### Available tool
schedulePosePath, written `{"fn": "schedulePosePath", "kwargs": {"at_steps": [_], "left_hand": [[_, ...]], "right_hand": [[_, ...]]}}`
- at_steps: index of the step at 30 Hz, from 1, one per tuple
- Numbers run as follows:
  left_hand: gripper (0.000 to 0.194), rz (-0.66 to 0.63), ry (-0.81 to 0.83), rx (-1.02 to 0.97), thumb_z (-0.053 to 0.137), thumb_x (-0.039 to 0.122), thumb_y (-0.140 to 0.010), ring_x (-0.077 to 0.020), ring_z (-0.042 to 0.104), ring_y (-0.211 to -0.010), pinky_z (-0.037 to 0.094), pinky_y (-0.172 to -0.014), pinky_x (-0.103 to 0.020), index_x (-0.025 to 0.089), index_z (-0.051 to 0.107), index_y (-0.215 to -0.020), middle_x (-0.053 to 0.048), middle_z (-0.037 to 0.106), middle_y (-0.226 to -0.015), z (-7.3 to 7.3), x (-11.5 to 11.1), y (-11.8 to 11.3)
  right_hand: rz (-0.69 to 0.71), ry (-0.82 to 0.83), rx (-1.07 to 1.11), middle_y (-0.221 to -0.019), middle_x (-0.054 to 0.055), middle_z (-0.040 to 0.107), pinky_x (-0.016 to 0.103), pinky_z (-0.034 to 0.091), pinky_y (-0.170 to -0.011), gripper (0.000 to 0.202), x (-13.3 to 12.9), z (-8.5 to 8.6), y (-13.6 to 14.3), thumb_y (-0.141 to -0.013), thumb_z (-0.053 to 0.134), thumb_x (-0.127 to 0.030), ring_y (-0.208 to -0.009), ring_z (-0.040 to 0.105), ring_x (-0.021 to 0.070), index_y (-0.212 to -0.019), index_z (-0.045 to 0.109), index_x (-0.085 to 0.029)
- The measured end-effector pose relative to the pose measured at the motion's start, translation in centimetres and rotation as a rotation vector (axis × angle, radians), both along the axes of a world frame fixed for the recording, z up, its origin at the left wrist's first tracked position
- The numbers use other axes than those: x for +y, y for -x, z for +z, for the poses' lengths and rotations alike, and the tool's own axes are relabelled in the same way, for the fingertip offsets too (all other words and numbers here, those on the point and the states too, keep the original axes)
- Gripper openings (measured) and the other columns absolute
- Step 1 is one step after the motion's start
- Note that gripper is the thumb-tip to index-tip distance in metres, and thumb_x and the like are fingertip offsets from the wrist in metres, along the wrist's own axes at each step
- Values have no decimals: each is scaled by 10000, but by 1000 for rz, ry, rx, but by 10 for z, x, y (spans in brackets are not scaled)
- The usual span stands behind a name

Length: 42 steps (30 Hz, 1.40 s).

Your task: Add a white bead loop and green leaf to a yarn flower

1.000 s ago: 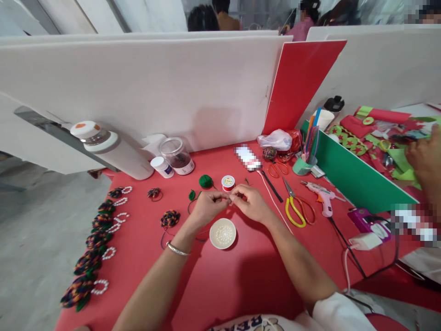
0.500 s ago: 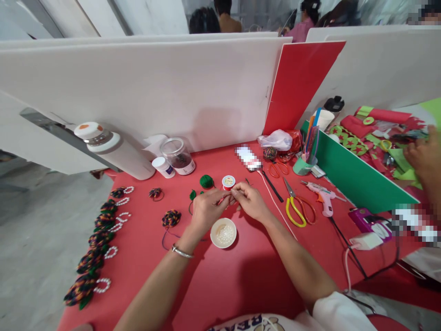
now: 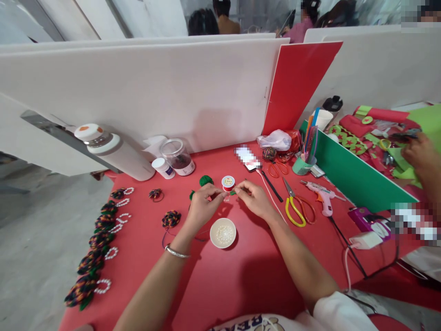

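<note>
Six yarn bundles (image 3: 100, 239), seemingly made, lie beside bead strings (image 3: 102, 286); a loose coil (image 3: 171, 219) looks unfinished; the right hand (image 3: 254, 200) pinches a green scrap (image 3: 233, 193) beyond the bowl (image 3: 223, 245); the left hand (image 3: 203, 204) pinches something indistinct.

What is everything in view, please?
bowl: one, cream, centre
beads: many, white, in bowl
spool: one, red and white, beyond bowl
yarn ball: one, green, left of spool
yarn pieces: several, mostly multicoloured, left
bead loops: several, white, left
flask: one, white, left
jar: one, clear, back left
bottle: one, white, beside jar
phone: one, screen blurred, back centre
scissors: at least two, yellow or orange handles, right
glue gun: one, pink, right
pen cup: one, green, right
scraps: many, multicoloured, far right
panels: several, white, red or green, back and right
table: one, red, underneath
people: several, background
co-worker's hand: one, bare, far right
left hand: one, bare, centre
right hand: one, bare, centre
</note>
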<state>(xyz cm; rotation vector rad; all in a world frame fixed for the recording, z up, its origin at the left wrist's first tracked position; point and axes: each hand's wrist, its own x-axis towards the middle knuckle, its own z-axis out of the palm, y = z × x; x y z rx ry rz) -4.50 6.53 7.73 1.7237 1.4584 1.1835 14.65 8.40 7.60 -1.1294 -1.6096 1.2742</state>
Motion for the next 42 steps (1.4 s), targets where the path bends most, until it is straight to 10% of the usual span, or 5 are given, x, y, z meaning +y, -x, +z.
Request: {"fn": "schedulePosePath", "kwargs": {"at_steps": [17,22,26,35,42], "left_hand": [[420,-13,458,-757,859,414,-610,-125,610,-636,513,-505,-235,152,531,-599,-67,684,-858,5,2,4],[328,38,298,-281,818,350,-661,-82,447,-488,369,-480,-216,184,691,-913,15,621,-666,-6,2,6],[177,-37,210,78,746,330,-730,-100,428,-530,293,-503,-229,183,685,-652,7,579,-573,-15,0,5],[383,-100,767,-645,792,469,-652,-34,278,-408,147,-386,-194,155,666,-831,39,526,-600,-8,6,6],[104,-139,329,-116,691,246,-700,-84,471,-547,345,-516,-215,152,733,-710,-1,600,-637,-15,3,-1]], "right_hand": [[105,177,160,-875,48,708,205,571,-476,264,3,-27,11,-919,584,-468,-838,737,198,-918,562,-205],[86,169,157,-866,52,704,226,578,-498,290,4,-23,7,-925,571,-489,-797,727,187,-929,569,-199],[93,159,139,-927,62,703,246,578,-518,254,4,-22,5,-940,553,-461,-859,728,207,-934,554,-208],[111,-338,-267,-977,40,683,298,486,-830,159,0,-16,6,-990,553,-312,-898,642,170,-885,618,-212],[102,-391,-364,-967,35,659,264,438,-771,167,-3,-15,8,-998,560,-305,-851,612,155,-878,626,-211]]}}
